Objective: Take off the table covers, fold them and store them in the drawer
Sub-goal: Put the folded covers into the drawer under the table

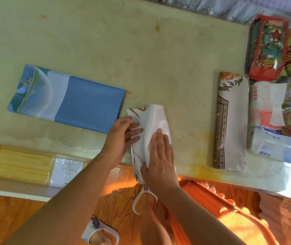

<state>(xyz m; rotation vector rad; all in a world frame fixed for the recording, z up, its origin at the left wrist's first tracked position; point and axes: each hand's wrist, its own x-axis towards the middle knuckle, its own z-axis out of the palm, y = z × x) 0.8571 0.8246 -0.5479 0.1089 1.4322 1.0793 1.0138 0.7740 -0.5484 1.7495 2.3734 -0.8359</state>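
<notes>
A white table cover [150, 121] with gold markings lies folded into a narrow strip at the table's near edge, its lower end hanging over the edge. My right hand [159, 156] presses flat on it with straight fingers. My left hand [123, 137] rests at its left side, fingers straight and touching the cover's edge. A folded blue cover [81, 99] lies flat to the left. A folded cream cover [233, 121] with a brown floral border lies to the right. An open drawer [23, 167] below the table's left front holds yellow packets.
The yellowish table top [123, 50] carries a red printed packet [268, 48], tissue packs [268, 103] and a white box [275, 147] at the right. Wooden floor, my sandalled feet and an orange garment show below the table edge.
</notes>
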